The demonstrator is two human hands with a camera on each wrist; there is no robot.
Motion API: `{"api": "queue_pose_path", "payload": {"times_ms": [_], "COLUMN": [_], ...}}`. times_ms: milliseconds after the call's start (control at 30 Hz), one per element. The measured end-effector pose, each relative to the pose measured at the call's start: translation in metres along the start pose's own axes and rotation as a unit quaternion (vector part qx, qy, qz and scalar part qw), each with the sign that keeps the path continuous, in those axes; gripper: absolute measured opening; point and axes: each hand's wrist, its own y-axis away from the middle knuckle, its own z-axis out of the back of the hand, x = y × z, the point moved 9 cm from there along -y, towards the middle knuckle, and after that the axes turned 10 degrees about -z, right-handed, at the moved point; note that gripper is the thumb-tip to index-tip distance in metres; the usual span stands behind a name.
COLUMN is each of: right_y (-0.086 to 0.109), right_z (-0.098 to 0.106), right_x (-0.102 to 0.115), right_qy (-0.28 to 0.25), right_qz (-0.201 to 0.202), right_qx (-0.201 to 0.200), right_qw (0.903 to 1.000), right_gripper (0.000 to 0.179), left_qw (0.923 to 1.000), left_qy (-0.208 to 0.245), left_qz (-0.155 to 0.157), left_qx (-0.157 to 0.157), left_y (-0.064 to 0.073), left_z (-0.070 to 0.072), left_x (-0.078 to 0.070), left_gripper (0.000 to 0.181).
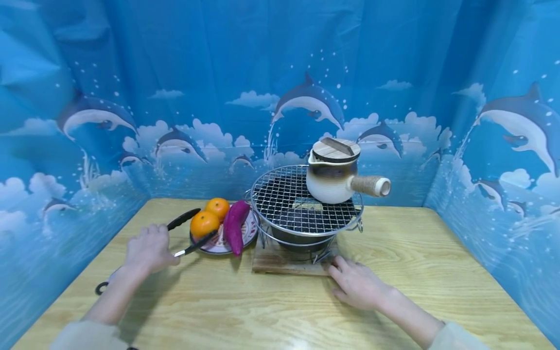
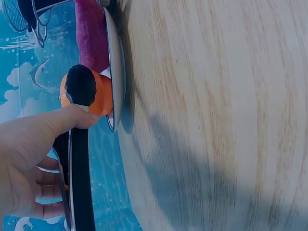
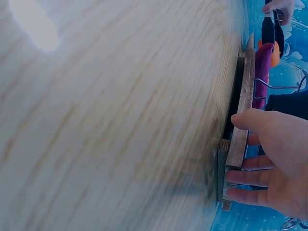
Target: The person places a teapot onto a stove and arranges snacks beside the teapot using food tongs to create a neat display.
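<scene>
In my left hand (image 1: 148,249), thumb on one arm and fingers along the other, I hold a pair of tongs (image 2: 81,168) with black tips. The tips are spread on either side of the nearer orange (image 1: 204,224), which sits on a patterned plate (image 1: 215,250). A second orange (image 1: 218,207) and a purple sweet potato (image 1: 235,226) share the plate. My right hand (image 1: 360,284) rests at the front right corner of a wooden board (image 1: 280,266), thumb and fairly straight fingers touching its edges (image 3: 239,144). On that board stands a round tabletop grill (image 1: 299,240).
A wire mesh rack (image 1: 284,199) tops the grill. On its right back part stands a clay teapot (image 1: 330,182) with a wooden lid (image 1: 336,149) and a twine-wrapped side handle (image 1: 367,184) jutting right. A blue dolphin curtain (image 1: 218,121) encloses the wooden table (image 1: 245,311).
</scene>
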Motion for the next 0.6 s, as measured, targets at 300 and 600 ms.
{"api": "queue_pose_path", "payload": {"times_ms": [300, 600], "right_y": [0.000, 0.001], "right_z": [0.002, 0.003], "right_x": [0.000, 0.001], "right_qy": [0.006, 0.004], "right_qz": [0.003, 0.007], "right_qx": [0.000, -0.008], "right_qw": [1.0000, 0.9999], "right_gripper": [0.044, 0.044], "left_qw": [0.9997, 0.9997], "left_qy": [-0.007, 0.004], "left_qz": [0.005, 0.010], "left_qx": [-0.024, -0.024], "left_y": [0.002, 0.003], "left_z": [0.009, 0.013], "left_x": [-0.006, -0.007], "left_gripper": [0.088, 0.096]}}
